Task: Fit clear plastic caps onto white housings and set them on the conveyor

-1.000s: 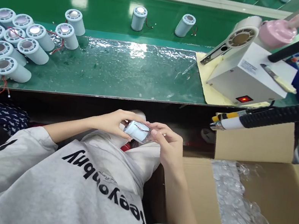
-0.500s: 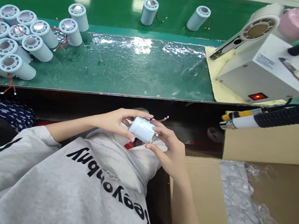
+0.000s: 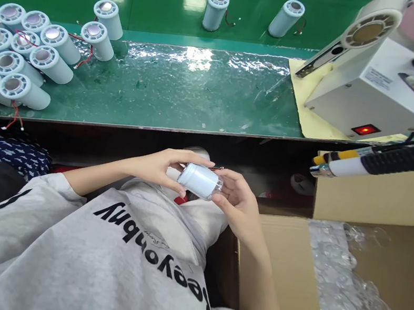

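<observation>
the green table [image 3: 169, 95] lies ahead of the person; the open cardboard box [image 3: 278, 269], with clear plastic pieces [image 3: 341, 301] in it, is to the right. a white device [image 3: 386, 90] stands on the table at the right, and a cluster of light-blue cylinders [image 3: 57, 64] on the left. the held cylinder [image 3: 198, 179] is above the lap, short of the table's near edge and between the two hands. its long axis runs from one hand to the other, mostly crosswise to the body, the right end slightly nearer the body. both hands are at it, neither plainly nearer: the left hand [image 3: 154, 167] grasps the left end, thumb on the body side and fingers across the far side; the right hand [image 3: 240, 203] is at the opposite end, palm turned inward, fingers curved behind and thumb against the clear end piece [image 3: 219, 185], in what is judged a light grasp. how firmly each presses cannot be told. a thin wire [image 3: 218, 168] shows at the far side, by the right fingers
</observation>
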### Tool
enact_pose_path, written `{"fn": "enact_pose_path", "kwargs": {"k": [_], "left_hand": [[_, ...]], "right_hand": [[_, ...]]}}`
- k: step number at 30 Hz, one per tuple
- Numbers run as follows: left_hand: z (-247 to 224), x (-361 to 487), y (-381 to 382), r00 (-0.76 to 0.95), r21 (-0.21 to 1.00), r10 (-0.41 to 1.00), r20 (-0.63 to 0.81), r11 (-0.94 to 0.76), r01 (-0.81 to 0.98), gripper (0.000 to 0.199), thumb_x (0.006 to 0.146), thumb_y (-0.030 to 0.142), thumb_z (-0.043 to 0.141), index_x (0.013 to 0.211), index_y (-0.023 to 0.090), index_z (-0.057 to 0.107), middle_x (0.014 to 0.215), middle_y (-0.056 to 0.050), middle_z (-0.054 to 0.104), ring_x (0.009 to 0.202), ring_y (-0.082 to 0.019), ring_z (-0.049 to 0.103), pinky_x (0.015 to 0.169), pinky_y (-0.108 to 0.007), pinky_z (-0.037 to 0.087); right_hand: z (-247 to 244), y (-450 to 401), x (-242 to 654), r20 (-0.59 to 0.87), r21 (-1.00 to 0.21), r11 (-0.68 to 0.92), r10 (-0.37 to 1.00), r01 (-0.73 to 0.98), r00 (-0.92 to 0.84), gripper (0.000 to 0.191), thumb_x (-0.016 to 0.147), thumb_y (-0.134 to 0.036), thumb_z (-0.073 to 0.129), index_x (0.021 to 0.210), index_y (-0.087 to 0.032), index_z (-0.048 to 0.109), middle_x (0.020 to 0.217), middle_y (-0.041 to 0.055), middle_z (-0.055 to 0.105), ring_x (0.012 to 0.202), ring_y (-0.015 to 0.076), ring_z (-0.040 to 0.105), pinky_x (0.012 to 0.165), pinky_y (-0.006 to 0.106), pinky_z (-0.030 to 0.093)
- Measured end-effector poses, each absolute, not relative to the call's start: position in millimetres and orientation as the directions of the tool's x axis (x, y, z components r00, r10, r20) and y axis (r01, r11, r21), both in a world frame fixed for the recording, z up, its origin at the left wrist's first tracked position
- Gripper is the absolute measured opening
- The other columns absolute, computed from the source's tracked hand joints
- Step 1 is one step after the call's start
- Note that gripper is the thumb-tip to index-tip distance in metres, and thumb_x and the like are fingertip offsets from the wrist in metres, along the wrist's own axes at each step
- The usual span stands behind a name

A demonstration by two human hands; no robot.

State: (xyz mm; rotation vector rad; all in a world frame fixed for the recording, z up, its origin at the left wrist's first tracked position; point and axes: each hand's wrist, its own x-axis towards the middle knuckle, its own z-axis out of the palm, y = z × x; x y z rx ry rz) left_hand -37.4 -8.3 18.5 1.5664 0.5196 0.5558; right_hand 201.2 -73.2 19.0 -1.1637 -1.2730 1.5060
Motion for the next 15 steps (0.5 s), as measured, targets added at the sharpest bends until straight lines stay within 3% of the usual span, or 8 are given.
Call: {"fn": "enact_pose_path", "kwargs": {"k": [10, 15], "left_hand": [[18.5, -39.5, -8.7, 0.777, 0.991, 0.627, 0.049, -0.127, 0.039, 0.071, 0.076, 0.035, 0.085, 0.142, 0.027, 0.06, 0.148, -0.012, 0.058, 0.139, -0.031, 0.053, 0.109, -0.042, 0.05], [21.7, -39.6, -9.8, 0.784, 0.991, 0.618, 0.054, -0.127, 0.032, 0.069, 0.077, 0.034, 0.084, 0.142, 0.028, 0.06, 0.149, -0.012, 0.057, 0.14, -0.031, 0.051, 0.109, -0.041, 0.05]], "right_hand": [[16.3, -71.0, 193.6, -0.277, -0.936, -0.315, 0.935, -0.16, -0.222, 0.048, 0.077, -0.057, 0.082, 0.104, -0.024, 0.061, 0.086, 0.0013, 0.073, 0.069, 0.0157, 0.07, 0.06, 0.027, 0.063], [14.5, -69.8, 189.4, -0.375, -0.901, -0.404, 0.909, -0.16, -0.182, 0.06, 0.07, -0.071, 0.079, 0.096, -0.021, 0.059, 0.072, -0.0026, 0.066, 0.054, 0.0156, 0.069, 0.048, 0.027, 0.062]]}}
